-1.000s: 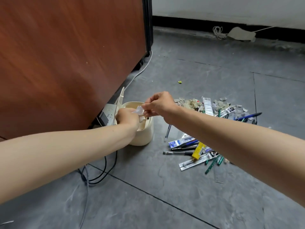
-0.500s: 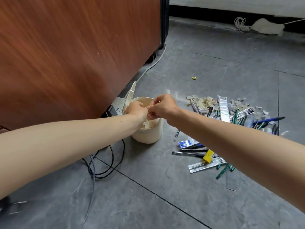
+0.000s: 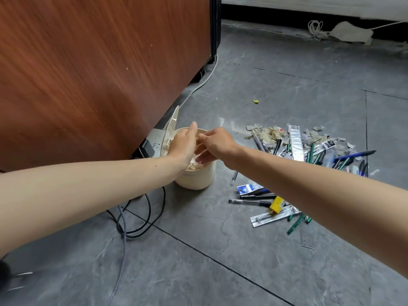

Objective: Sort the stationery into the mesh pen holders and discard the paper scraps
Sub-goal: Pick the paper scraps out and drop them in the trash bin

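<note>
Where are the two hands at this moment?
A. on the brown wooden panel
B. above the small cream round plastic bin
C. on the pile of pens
B: the left hand and the right hand hover over the open small cream round plastic bin.

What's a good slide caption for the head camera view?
Left hand and right hand over a cream bin of paper scraps; pens and loose scraps litter the floor.

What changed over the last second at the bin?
A second ago both hands pinched a pale paper scrap over the cream bin. Now the left hand and right hand have opened their fingers above it and no scrap shows in them; it likely dropped in. The bin, pens and floor scraps lie as before.
</note>
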The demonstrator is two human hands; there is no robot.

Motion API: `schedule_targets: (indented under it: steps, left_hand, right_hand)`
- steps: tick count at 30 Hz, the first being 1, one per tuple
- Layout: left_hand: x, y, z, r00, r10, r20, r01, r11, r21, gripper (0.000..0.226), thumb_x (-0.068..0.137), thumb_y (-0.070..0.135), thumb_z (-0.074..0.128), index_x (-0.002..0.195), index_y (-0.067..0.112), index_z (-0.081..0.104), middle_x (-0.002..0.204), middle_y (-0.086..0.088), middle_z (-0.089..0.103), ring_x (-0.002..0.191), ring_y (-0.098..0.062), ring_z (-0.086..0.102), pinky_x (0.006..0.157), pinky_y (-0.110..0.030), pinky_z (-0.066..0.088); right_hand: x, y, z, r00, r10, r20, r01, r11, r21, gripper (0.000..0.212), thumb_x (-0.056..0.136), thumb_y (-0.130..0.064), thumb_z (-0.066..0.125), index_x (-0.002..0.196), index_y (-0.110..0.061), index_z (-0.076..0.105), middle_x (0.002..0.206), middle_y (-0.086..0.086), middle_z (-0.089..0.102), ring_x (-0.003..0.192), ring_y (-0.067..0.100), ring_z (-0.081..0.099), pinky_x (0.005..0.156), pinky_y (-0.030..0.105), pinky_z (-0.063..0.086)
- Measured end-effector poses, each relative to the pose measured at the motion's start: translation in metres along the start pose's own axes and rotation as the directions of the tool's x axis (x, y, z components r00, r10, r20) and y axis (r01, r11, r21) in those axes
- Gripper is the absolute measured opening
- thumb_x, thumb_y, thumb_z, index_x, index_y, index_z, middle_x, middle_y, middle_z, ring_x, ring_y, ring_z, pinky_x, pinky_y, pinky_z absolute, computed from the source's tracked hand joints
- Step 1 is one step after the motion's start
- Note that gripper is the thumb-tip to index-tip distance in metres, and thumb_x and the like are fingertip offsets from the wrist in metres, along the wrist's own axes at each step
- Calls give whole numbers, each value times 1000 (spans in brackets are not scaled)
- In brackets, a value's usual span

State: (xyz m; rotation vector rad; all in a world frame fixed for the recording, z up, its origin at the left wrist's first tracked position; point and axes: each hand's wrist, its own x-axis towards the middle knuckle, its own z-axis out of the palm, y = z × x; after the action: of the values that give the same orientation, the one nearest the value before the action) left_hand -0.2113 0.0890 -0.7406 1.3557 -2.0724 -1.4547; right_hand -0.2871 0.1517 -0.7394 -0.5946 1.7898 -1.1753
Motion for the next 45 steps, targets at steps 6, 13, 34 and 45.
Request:
schedule_targets:
  steps: [6,13,34,45]
  left_hand:
    - [-13,-1,29,876,481,-5,-471,858,204,28,100,23,38,109,8,59,112,-5,50,103,-14,48,85,-15,28]
    - [-3,-8,123,858,299,418,-471,781,410,37,93,13,44,129,10,47,136,-9,39,130,-21,34,107,-31,28]
    - [-37,-64,203,620,279,734,-719,577,388,55,88,6,41,140,23,37,125,-2,40,115,-22,36,86,-39,44]
    - [-24,-53,192,558,219,800,-665,694,274,21,79,9,52,79,18,71,95,3,53,95,-22,56,84,-37,46]
  right_hand:
    - [-4,21,-25,890,-253,-379,159,952,-263,21,85,-16,53,83,-7,72,74,9,70,72,26,67,64,37,54]
    - [-32,89,-102,900,-146,-411,-113,833,-542,37,80,0,47,105,-16,70,108,10,66,97,24,61,83,32,50]
    - [-47,172,-191,987,65,-145,-159,396,-904,82,81,3,45,149,-31,15,125,12,35,94,30,50,65,39,45]
    - [-89,199,-197,980,72,-187,-194,574,-796,25,76,2,43,71,-20,55,87,1,60,83,25,59,74,40,51]
